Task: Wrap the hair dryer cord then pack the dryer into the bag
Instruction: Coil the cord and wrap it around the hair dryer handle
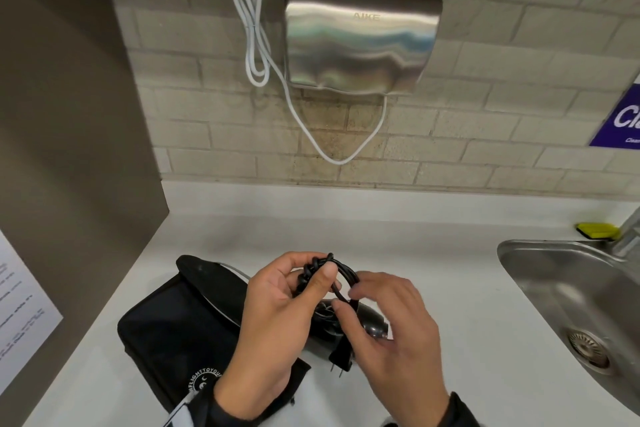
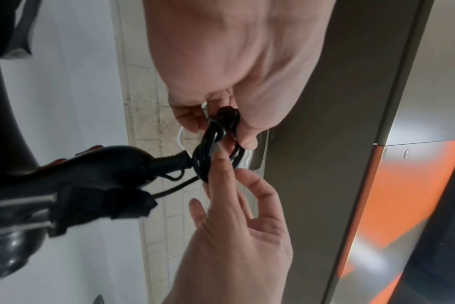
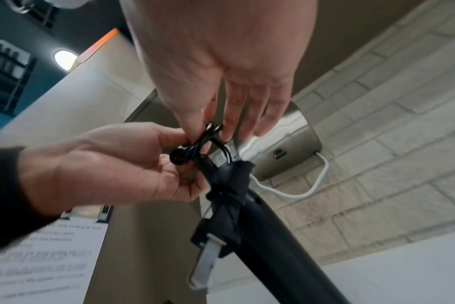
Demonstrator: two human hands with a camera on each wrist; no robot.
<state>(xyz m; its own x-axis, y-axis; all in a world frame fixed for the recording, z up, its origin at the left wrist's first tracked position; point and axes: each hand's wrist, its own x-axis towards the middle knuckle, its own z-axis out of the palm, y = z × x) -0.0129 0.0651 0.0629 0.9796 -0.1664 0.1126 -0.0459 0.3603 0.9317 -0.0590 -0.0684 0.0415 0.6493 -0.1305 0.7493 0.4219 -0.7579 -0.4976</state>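
The black hair dryer (image 1: 375, 324) lies on the white counter (image 1: 450, 253), mostly hidden under my hands. Its black cord (image 1: 323, 269) is gathered into a small coil above it. My left hand (image 1: 313, 276) grips that coil, thumb pressed over the loops. My right hand (image 1: 346, 300) pinches a strand of the cord between thumb and forefinger, other fingers straight. The plug (image 1: 341, 359) hangs loose below, prongs down. The black bag (image 1: 173, 322) lies flat just left of the dryer. In the left wrist view the coil (image 2: 221, 127) sits at my left hand's fingertips (image 2: 249, 142), and the plug (image 2: 78, 205) is close.
A steel sink (image 1: 554, 288) is sunk into the counter at the right, a yellow sponge (image 1: 597, 230) behind it. A metal hand dryer (image 1: 360, 35) with a white cable (image 1: 252, 45) hangs on the tiled wall. A grey panel with a paper notice (image 1: 20, 305) bounds the left.
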